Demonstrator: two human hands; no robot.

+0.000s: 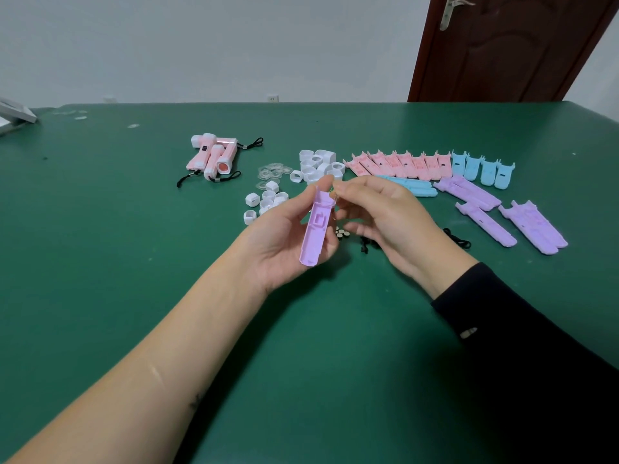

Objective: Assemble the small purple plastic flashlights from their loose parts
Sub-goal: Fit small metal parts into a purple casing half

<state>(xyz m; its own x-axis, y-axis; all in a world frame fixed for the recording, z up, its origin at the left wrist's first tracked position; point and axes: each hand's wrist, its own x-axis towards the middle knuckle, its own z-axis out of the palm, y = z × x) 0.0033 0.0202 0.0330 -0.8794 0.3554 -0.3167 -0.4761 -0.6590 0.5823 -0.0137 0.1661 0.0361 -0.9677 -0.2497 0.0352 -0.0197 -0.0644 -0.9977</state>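
Tbl [100, 229]: 3 pink flashlights [214, 157]; 1 purple shell [316, 229], L hand [284, 249]

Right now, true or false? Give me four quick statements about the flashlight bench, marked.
1. The left hand holds a purple shell half. True.
2. The finished flashlights on the table are blue. False: they are pink.
3. A row of pink shell halves lies beyond the right hand. True.
4. The white caps lie right of the loose purple shells. False: they lie left of them.
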